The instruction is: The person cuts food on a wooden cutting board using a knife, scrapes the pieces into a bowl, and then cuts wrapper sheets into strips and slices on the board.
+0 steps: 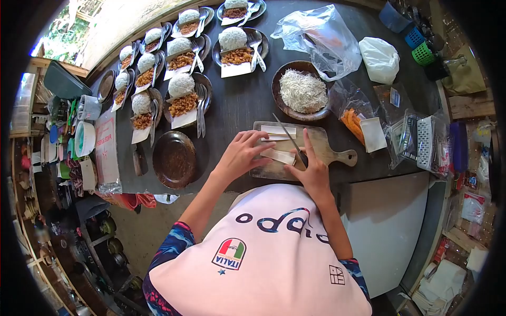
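Dark worktop (237,102) beneath a brown wooden paddle-shaped board (326,143). My left hand (241,154) spreads its fingers at two pale flat strips (279,156); my right hand (313,173) grips a slim metal knife (289,136) beside them.

From nine o'clock round, there is a white basket (84,138). Green trees (74,21) show outside at ten. At two, a blue basket (415,39) is next to a green basket (423,53). Something purple (459,147) is at three. Dark pots (108,226) sit on a rack at eight, and a red cloth (129,200) hangs near them.
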A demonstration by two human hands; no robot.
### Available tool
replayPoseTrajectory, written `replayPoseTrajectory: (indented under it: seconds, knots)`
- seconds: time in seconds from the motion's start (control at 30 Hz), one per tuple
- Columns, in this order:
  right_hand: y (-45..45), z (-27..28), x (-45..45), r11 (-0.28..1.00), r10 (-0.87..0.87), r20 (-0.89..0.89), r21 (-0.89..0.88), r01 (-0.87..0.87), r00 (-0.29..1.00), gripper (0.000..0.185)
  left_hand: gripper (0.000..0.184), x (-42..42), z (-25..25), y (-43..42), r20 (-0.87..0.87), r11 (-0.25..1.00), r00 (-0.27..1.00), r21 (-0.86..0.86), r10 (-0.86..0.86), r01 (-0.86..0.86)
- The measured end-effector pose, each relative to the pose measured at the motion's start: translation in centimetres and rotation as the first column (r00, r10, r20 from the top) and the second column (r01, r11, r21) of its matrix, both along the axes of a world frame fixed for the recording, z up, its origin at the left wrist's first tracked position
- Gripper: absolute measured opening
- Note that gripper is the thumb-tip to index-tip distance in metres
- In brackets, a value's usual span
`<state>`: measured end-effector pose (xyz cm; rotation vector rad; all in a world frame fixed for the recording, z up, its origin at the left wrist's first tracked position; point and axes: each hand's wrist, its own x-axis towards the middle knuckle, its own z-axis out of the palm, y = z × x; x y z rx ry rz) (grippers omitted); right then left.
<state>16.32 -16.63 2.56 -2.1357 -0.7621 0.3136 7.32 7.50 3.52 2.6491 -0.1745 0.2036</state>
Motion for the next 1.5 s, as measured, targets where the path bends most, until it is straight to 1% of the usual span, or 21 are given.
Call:
replayPoseTrajectory:
  seconds: [0.03, 0.27, 0.37, 0.47, 0.53, 0.67, 0.73, 0.77, 0.83, 0.87, 0.93, 0.97, 1.07, 1.13, 1.17, 1.23, 1.27, 1.33, 1.37, 1.47, 1.5]
  knots:
    - [0.0, -0.3, -0.2, 1.000, 0.003, -0.028, -0.006, -0.003, 1.000, 0.119, 0.044, -0.1, -0.2, -0.2, 0.004, 1.000, 1.000, 0.022, -0.018, 0.018]
    - [0.6, 0.9, 0.3, 1.000, 0.009, -0.291, 0.011, -0.006, 0.957, 0.114, 0.025, -0.3, 0.5, -0.4, -0.079, 0.994, 0.997, -0.111, 0.000, -0.009]
    - [0.8, 0.5, 0.1, 0.999, 0.011, -0.251, 0.044, 0.000, 0.968, 0.110, 0.021, -0.4, 0.7, -0.8, -0.078, 0.988, 0.997, -0.151, 0.003, -0.015]
    - [0.7, 0.8, 0.2, 1.000, 0.012, -0.258, -0.015, -0.017, 0.966, 0.108, 0.020, -0.5, 0.1, -1.0, -0.117, 0.971, 0.993, -0.233, 0.030, -0.057]
    - [0.8, 0.3, 0.4, 1.000, 0.005, -0.214, 0.009, -0.003, 0.977, 0.107, 0.021, -0.4, -0.1, -1.1, -0.119, 0.962, 0.991, -0.261, 0.052, -0.082]
    - [1.6, 0.2, 1.8, 0.995, -0.022, -0.103, 0.096, 0.032, 0.994, 0.108, 0.021, 0.6, 0.2, -1.1, -0.004, 0.973, 0.992, -0.196, 0.126, -0.124]
    - [2.2, 0.2, 2.8, 0.996, -0.033, -0.049, 0.086, 0.037, 0.998, 0.109, 0.022, 1.2, 0.3, -0.9, 0.013, 0.969, 0.985, -0.182, 0.171, -0.166]
    - [2.6, 0.2, 3.3, 0.996, -0.037, -0.020, 0.084, 0.039, 0.999, 0.109, 0.023, 1.6, 0.4, -0.9, 0.047, 0.972, 0.980, -0.141, 0.195, -0.187]
    - [3.3, 0.3, 4.0, 0.996, -0.056, 0.166, 0.083, 0.042, 0.985, 0.110, 0.024, 2.1, 0.6, -1.0, 0.116, 0.971, 0.965, -0.061, 0.236, -0.230]
    - [3.5, 0.3, 4.2, 0.996, -0.065, 0.256, 0.082, 0.045, 0.965, 0.110, 0.025, 2.2, 0.5, -0.9, 0.094, 0.972, 0.968, -0.062, 0.233, -0.228]
    - [3.3, 0.0, 4.2, 0.999, -0.030, 0.156, 0.041, 0.024, 0.987, 0.109, 0.026, 2.0, 0.0, -0.7, 0.047, 0.972, 0.972, -0.061, 0.231, -0.228]
    - [3.3, -0.2, 4.2, 1.000, -0.012, 0.102, 0.019, 0.010, 0.995, 0.108, 0.025, 1.9, -0.1, -0.7, 0.058, 0.970, 0.970, -0.070, 0.237, -0.233]
    - [3.0, -0.7, 3.9, 0.997, 0.021, 0.048, 0.068, -0.024, 0.999, 0.106, 0.023, 1.6, -0.7, -1.1, 0.076, 0.964, 0.966, -0.117, 0.247, -0.237]
    - [2.8, -1.4, 3.7, 0.998, 0.018, 0.070, 0.066, -0.023, 0.997, 0.105, 0.022, 1.5, -0.9, -1.1, 0.089, 0.960, 0.965, -0.159, 0.248, -0.232]
    - [2.9, -1.6, 3.8, 0.997, 0.017, 0.083, 0.067, -0.023, 0.996, 0.104, 0.021, 1.4, -1.2, -1.0, 0.075, 0.960, 0.969, -0.170, 0.237, -0.222]
    - [3.1, -0.7, 3.8, 0.999, 0.012, 0.033, 0.053, -0.014, 0.999, 0.104, 0.019, 1.2, -1.4, -0.8, 0.047, 0.961, 0.976, -0.191, 0.213, -0.201]
    - [3.2, -0.3, 3.9, 0.999, 0.008, 0.009, 0.044, -0.008, 1.000, 0.104, 0.020, 1.3, -1.5, -0.6, 0.035, 0.955, 0.974, -0.204, 0.225, -0.214]
    - [3.5, -0.2, 4.5, 0.994, 0.015, -0.030, 0.104, -0.012, 0.999, 0.104, 0.024, 1.7, -0.9, -0.4, 0.013, 0.943, 0.968, -0.229, 0.250, -0.240]
    - [3.8, -0.2, 4.9, 0.991, 0.022, -0.049, 0.137, -0.015, 0.999, 0.104, 0.026, 2.0, -0.7, -0.2, 0.038, 0.944, 0.964, -0.215, 0.264, -0.250]
    - [4.7, -0.3, 5.5, 0.987, -0.063, 0.091, 0.154, 0.048, 0.994, 0.105, 0.032, 2.9, -0.1, 0.1, 0.097, 0.953, 0.956, -0.155, 0.277, -0.260]
    - [4.6, -0.2, 5.6, 0.989, -0.071, 0.088, 0.135, 0.059, 0.994, 0.105, 0.034, 3.2, 0.3, 0.0, 0.107, 0.960, 0.959, -0.124, 0.263, -0.249]
